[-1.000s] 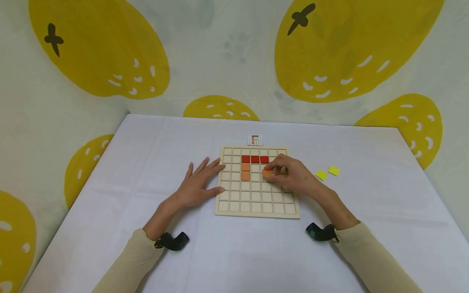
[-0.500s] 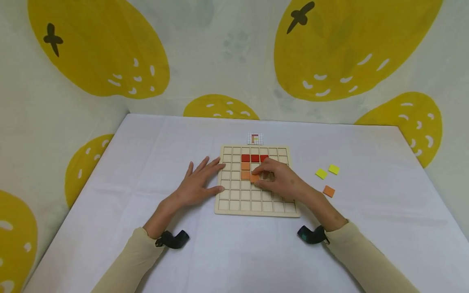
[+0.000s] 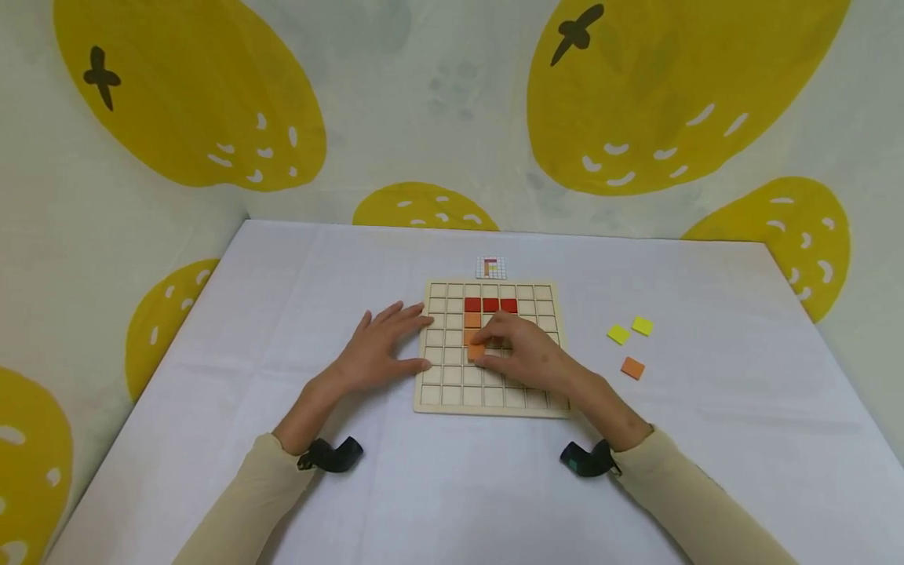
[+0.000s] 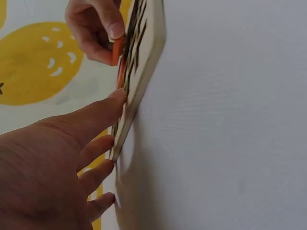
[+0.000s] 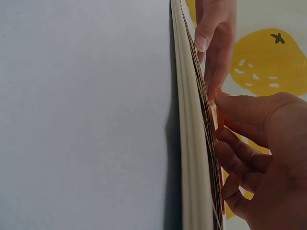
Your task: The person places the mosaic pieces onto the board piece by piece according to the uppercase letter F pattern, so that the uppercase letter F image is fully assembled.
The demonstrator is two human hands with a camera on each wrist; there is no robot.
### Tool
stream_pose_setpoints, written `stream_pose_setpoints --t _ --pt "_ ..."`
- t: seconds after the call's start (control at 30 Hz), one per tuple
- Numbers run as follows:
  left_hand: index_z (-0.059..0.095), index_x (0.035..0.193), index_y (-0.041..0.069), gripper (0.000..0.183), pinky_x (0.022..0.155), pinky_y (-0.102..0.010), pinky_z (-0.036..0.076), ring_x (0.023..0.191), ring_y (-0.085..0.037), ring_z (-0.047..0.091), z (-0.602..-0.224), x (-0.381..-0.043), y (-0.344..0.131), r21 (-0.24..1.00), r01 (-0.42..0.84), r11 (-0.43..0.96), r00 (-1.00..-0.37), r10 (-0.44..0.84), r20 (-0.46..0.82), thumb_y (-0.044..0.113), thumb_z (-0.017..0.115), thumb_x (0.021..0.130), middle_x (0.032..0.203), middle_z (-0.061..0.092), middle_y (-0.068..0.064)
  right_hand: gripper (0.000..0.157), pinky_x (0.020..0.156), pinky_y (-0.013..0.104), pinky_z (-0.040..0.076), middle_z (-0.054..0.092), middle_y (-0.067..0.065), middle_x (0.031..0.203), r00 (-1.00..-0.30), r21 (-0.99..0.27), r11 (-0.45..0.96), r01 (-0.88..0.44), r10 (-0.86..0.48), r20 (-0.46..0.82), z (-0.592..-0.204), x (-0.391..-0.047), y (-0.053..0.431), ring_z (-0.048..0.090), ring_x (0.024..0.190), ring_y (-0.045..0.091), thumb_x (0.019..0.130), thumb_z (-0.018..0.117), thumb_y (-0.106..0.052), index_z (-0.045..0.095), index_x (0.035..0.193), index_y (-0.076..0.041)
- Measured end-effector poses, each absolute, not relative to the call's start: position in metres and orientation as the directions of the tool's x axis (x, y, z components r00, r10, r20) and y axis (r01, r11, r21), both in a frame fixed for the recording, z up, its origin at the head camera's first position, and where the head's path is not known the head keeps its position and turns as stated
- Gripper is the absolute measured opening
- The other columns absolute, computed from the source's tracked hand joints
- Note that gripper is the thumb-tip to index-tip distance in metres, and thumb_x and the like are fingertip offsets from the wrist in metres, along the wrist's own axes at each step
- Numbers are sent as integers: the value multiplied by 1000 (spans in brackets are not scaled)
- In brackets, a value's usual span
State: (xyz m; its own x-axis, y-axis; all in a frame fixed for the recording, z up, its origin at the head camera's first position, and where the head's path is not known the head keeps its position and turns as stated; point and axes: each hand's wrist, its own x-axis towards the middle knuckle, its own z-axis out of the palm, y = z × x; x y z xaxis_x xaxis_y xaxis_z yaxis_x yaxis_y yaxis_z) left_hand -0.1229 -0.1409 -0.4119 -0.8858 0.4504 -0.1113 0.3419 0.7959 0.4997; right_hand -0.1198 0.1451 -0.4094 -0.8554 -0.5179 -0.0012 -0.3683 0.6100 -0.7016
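My right hand (image 3: 526,353) pinches an orange square tile (image 3: 476,352) between thumb and fingers, low over the wooden grid board (image 3: 452,400). That tile overlaps the cell just below two orange tiles (image 3: 472,320) set one above the other in the grid. Three red tiles (image 3: 490,305) lie in a row above them. In the left wrist view the held tile (image 4: 116,51) stands tilted close to the board face. My left hand (image 3: 377,353) has its fingers spread, with thumb and fingertips resting at the board's left edge.
Two yellow tiles (image 3: 631,330) and one orange tile (image 3: 632,368) lie on the white table right of the board. A small card (image 3: 490,267) printed with a coloured grid pattern lies just beyond the board's far edge.
My right hand has carried the orange tile leftward across the board to the column of orange tiles. The loose orange tile at right came into view from under the forearm. My left hand stays put.
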Motion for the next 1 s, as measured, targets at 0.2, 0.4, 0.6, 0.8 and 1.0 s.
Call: stream_pose_setpoints --t 0.2,0.4,0.6,0.8,1.0 --pt "58 148 19 71 121 -81 12 158 -37 33 -408 -130 -142 519 375 768 -876 477 -72 41 85 86 167 43 -7 25 90 32 53 67 -5 107 -858 -706 619 -344 -513 -33 -409 -118 141 59 98 14 91 82 -25 77 116 -21" --pt "56 150 20 78 123 -79 7 161 -33 26 -405 -139 -142 550 376 746 -856 507 -102 40 88 82 171 34 -7 25 93 35 54 67 -4 112 -858 -699 627 -343 -513 -39 -410 -117 141 61 102 14 92 82 -25 77 116 -21" --pt "50 155 22 88 122 -80 6 163 -37 20 -402 -149 -142 521 399 754 -833 535 -137 44 90 79 174 28 -5 26 95 36 54 66 -4 113 -866 -685 647 -335 -498 -46 -409 -117 138 62 102 15 91 83 -27 76 116 -22" --pt "46 158 21 98 121 -82 4 163 -41 16 -402 -151 -143 510 417 752 -814 559 -158 49 91 76 175 25 -7 25 97 38 54 65 -3 114 -869 -677 658 -329 -491 -56 -409 -116 137 62 103 15 90 83 -27 76 114 -23" --pt "44 159 21 101 121 -81 2 164 -40 13 -405 -150 -144 527 412 743 -811 563 -159 49 92 75 175 23 -7 26 95 36 53 65 -4 114 -870 -677 659 -328 -490 -55 -410 -116 137 61 101 14 89 84 -26 76 113 -22"
